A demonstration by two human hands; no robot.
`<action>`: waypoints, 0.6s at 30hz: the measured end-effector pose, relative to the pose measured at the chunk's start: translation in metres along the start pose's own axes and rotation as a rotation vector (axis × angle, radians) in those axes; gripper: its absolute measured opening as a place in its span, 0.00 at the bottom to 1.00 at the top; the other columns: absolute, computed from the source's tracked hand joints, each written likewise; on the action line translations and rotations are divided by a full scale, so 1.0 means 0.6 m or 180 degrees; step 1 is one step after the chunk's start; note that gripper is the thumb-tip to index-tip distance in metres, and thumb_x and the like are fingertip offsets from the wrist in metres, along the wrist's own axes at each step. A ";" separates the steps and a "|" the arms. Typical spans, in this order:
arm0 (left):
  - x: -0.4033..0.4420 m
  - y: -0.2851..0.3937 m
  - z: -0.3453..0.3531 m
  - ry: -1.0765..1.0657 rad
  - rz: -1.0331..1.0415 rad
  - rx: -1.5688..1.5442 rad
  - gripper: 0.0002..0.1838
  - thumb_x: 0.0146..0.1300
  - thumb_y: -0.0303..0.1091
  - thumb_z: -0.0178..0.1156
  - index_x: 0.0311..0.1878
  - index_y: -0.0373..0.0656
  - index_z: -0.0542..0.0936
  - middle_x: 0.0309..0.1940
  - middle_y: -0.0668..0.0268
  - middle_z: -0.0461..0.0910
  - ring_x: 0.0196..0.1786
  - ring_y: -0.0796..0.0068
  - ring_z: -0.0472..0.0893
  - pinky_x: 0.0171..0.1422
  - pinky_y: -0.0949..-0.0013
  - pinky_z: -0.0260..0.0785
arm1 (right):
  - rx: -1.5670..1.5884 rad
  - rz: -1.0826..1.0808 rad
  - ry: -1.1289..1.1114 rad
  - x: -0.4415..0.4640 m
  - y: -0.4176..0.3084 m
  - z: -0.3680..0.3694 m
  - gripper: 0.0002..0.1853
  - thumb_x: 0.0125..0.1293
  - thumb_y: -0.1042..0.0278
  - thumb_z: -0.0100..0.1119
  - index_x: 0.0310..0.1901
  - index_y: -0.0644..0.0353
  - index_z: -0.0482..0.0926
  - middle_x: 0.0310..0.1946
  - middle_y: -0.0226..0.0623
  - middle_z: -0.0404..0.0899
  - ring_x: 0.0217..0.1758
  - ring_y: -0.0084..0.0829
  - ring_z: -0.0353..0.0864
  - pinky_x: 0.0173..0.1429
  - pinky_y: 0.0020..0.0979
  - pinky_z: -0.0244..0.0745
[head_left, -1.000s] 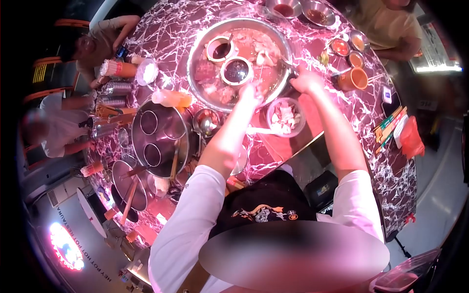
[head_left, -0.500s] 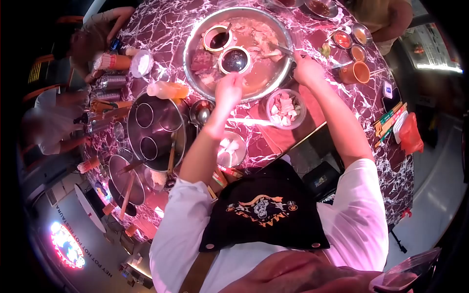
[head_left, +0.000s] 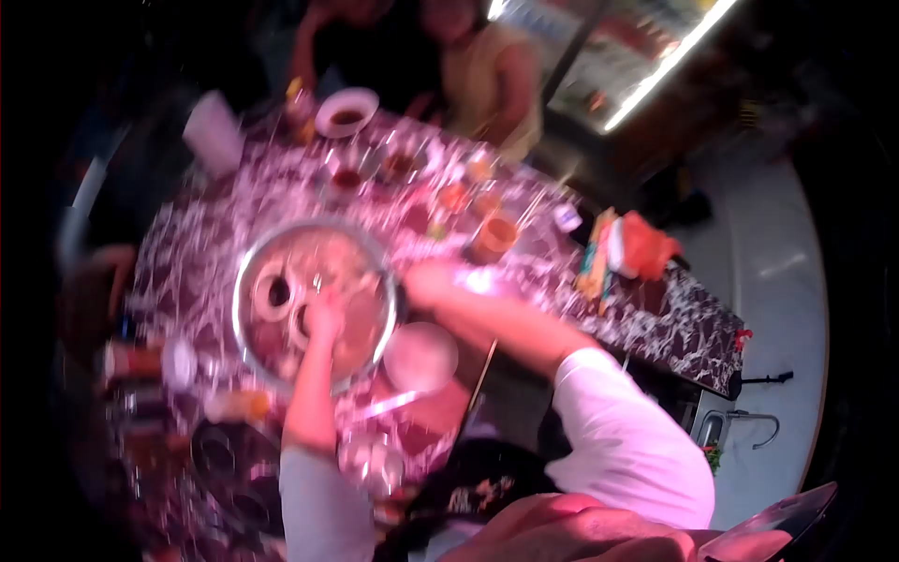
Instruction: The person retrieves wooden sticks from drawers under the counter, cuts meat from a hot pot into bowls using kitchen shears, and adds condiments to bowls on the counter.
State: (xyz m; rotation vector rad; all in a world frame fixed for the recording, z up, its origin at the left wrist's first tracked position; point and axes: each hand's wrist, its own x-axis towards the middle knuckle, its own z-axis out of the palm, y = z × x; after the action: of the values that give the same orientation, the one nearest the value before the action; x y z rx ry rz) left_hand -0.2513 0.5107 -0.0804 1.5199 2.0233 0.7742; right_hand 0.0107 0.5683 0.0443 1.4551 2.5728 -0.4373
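Observation:
A wide round metal pan [head_left: 245, 348] of reddish broth and meat stands on the table, with two round cups of dark liquid inside it. The farther cup [head_left: 274, 291] is in plain sight; the nearer cup [head_left: 300, 325] is partly covered by my left hand [head_left: 326, 317]. That hand reaches over the pan at this cup, its fingers smeared by motion. Just beyond the pan's right rim is my right hand [head_left: 429, 286], also blurred. A dark shape shows between it and the rim; whether it is held I cannot tell. A pale bowl [head_left: 421, 358] sits below that rim.
Sauce dishes and an orange-brown cup [head_left: 493, 238] stand on the right. Further right lie packets and a red plastic bag [head_left: 646, 245]. A dark pot [head_left: 234, 468] stands at lower left, near a bottle [head_left: 237, 405]. Other people are at the far side.
The whole view has swung right and blurred, so the pan appears further left and lower. The utensil that my right hand held over the broth no longer shows clearly; that hand is now outside the rim.

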 end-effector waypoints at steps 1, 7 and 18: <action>0.011 -0.048 0.036 -0.0013 0.0304 -0.0594 0.17 0.64 0.31 0.56 0.55 0.46 0.81 0.41 0.57 0.84 0.45 0.61 0.82 0.52 0.63 0.73 | 0.0018 -0.0024 -0.0140 0.004 0.006 0.003 0.16 0.48 0.54 0.63 0.34 0.56 0.87 0.35 0.44 0.86 0.40 0.43 0.86 0.46 0.42 0.80; -0.045 0.078 -0.015 0.0348 -0.0612 0.0010 0.14 0.64 0.36 0.52 0.51 0.52 0.82 0.48 0.64 0.83 0.47 0.54 0.83 0.51 0.55 0.75 | 0.0085 -0.0188 -0.0035 0.006 0.040 0.011 0.29 0.56 0.60 0.57 0.64 0.45 0.72 0.51 0.48 0.80 0.53 0.49 0.81 0.56 0.47 0.76; -0.061 0.036 -0.009 0.0789 -0.0444 -0.0757 0.12 0.65 0.37 0.58 0.47 0.46 0.85 0.35 0.57 0.85 0.36 0.62 0.85 0.42 0.65 0.75 | 0.0088 -0.0036 -0.0144 -0.003 0.031 0.020 0.34 0.54 0.50 0.65 0.64 0.46 0.68 0.55 0.48 0.78 0.57 0.48 0.79 0.60 0.45 0.74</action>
State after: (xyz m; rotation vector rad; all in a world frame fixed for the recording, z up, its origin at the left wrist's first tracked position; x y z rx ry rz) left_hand -0.2303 0.4793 -0.0598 1.1852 2.0958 1.1469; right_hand 0.0271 0.5719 0.0299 1.4232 2.5510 -0.5033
